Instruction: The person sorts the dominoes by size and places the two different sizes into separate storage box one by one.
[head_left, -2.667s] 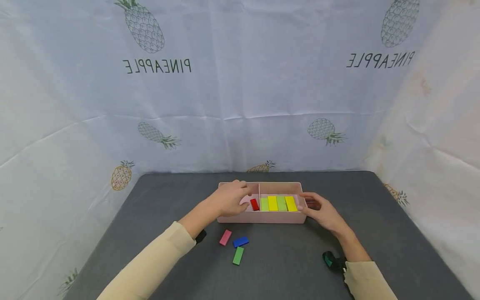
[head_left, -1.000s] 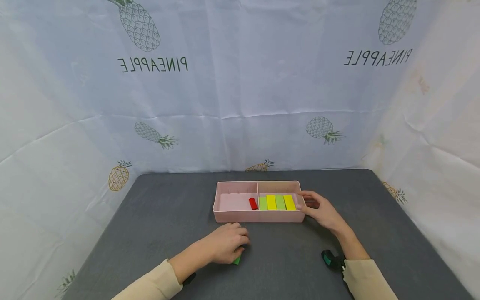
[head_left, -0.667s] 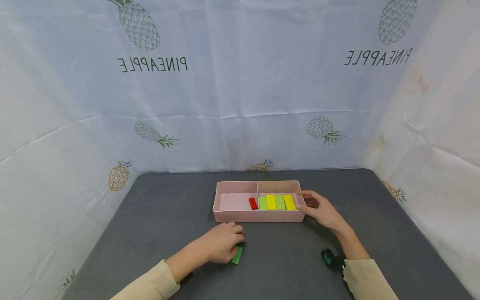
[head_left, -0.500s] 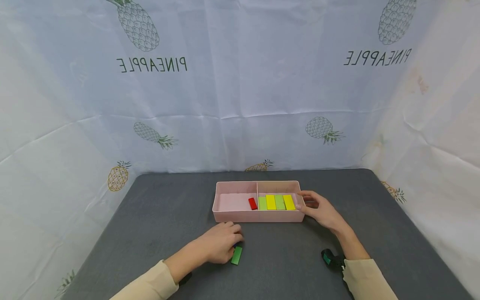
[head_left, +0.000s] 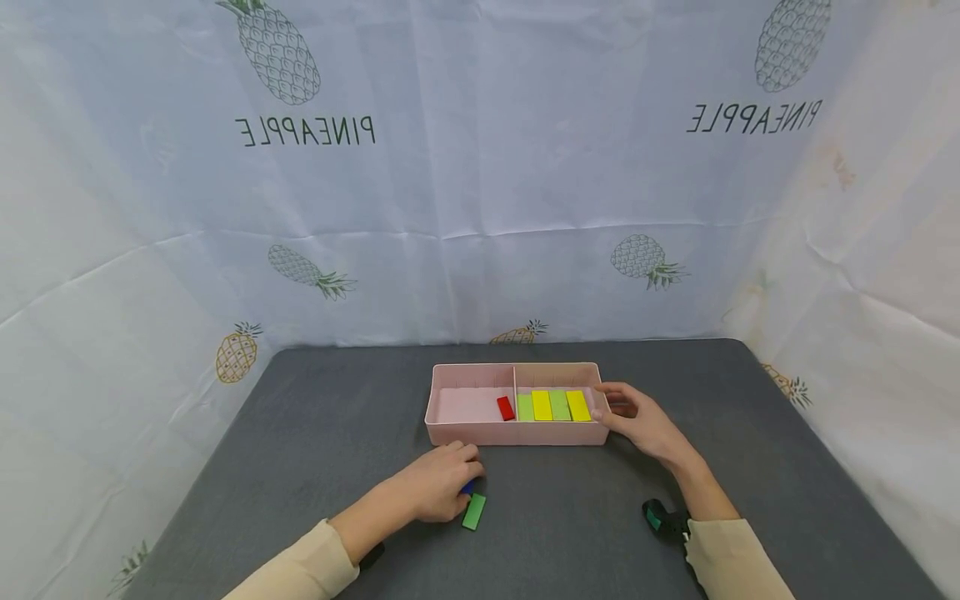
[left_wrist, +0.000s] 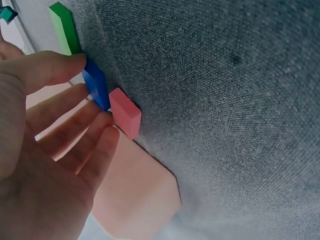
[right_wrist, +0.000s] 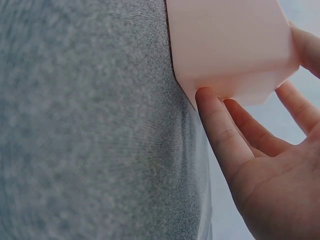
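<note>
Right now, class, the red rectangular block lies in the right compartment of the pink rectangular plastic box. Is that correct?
Wrong side: the head view shows the red rectangular block in the left compartment of the pink rectangular plastic box.

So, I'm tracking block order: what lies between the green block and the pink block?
The blue block; the left wrist view shows it between the green block and pink block.

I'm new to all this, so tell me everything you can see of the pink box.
The pink box is a rectangular, open-topped tray, smooth like plastic, split by an upright divider. It rests flat on the dark tabletop. Its left compartment holds a red block; its right, two yellow blocks and two light green blocks. The right hand touches its right end.
</note>
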